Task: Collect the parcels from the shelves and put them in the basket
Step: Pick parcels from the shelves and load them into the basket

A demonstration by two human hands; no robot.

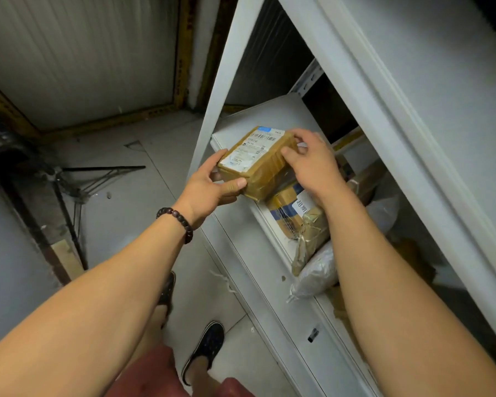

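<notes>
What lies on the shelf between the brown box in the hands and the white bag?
In the head view, two parcels lie between the brown box and the white bag: a box with blue tape, then a crumpled brown parcel.

Looking like a parcel storeroom or a small courier depot. Showing white metal racking (221,81) with slotted posts, its shelf (269,116) carrying taped cardboard parcels (284,207) and a grey plastic mailing bag (315,273). Showing also a brown carton (269,170) with a printed shipping label and barcode. Having a bare grey floor (143,196) and plain ribbed wall panels (83,53) at the back.
</notes>
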